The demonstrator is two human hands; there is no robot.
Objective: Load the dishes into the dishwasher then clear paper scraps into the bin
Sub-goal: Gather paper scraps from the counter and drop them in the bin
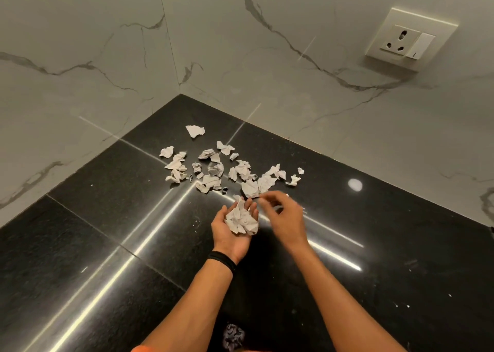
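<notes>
A dark crumpled lump at the bottom edge is partly cut off and hard to identify. Of two hands, the left hand, wearing one wristband, lies palm up, cupped round one paper wad; the right hand, just beside it, is blurred, fingers curled, grip unclear. Some two dozen scraps litter the counter corner, below one socket
</notes>
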